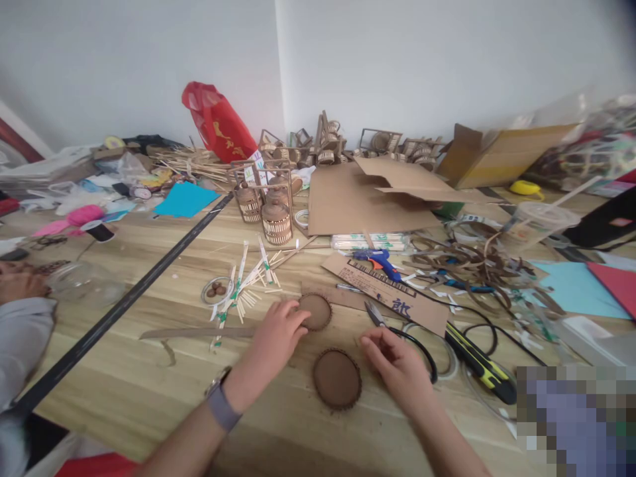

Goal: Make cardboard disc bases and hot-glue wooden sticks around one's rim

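Note:
My left hand (275, 339) reaches over the table, its fingers extended and lightly bent. Its fingertips are at the left edge of a round cardboard disc (316, 312) with a beaded-looking rim. A second, similar disc (337, 379) lies nearer to me, between my two hands and apart from both. My right hand (396, 361) hovers right of that disc with curled fingers, thumb and forefinger close together; anything between them is hidden. Just beyond it are black-handled scissors (376, 314). A flat brown strip (199, 332) runs to the left of my left hand.
Small lidded baskets in frames (276, 220) stand farther back. Cut sticks (251, 286) lie left of centre. Right are a blue glue gun (377, 260), a lettered cardboard strip (387, 291), a yellow-black utility knife (481, 364) and curled strips (477, 258). Another person's sleeve (27, 344) is at far left.

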A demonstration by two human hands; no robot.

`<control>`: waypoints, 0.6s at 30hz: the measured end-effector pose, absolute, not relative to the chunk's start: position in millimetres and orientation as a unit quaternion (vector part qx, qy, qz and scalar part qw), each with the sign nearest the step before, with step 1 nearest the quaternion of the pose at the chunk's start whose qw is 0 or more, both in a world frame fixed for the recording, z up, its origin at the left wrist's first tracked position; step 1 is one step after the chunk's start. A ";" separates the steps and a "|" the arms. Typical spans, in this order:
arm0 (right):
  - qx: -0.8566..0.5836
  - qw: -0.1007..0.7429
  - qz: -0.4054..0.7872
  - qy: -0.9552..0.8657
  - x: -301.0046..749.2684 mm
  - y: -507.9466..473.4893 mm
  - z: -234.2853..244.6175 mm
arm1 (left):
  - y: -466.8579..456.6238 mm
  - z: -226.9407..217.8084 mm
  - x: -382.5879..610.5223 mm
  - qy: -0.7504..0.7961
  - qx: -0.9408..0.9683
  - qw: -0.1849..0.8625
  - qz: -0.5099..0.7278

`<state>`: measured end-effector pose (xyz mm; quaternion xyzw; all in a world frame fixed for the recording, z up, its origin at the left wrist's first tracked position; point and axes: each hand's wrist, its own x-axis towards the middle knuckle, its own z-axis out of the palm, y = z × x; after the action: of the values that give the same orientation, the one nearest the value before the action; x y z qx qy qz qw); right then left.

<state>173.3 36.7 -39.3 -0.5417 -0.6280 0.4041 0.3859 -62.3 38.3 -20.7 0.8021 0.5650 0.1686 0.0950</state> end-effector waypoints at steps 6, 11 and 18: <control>-0.532 0.369 0.375 -0.663 167.5 35.4 -38.0 | 62.9 -15.4 -65.5 0.525 0.834 0.138 0.100; -0.519 0.353 0.371 -0.685 165.0 31.4 -38.3 | 62.4 -15.6 -64.1 0.526 0.834 0.139 0.094; -0.512 0.340 0.367 -0.698 165.1 28.1 -36.9 | 61.4 -15.0 -59.6 0.535 0.820 0.167 0.118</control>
<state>165.1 28.1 -36.9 -0.5125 -0.6982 0.3667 0.3397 -59.6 61.4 -15.0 0.8196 0.5352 0.1183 0.1669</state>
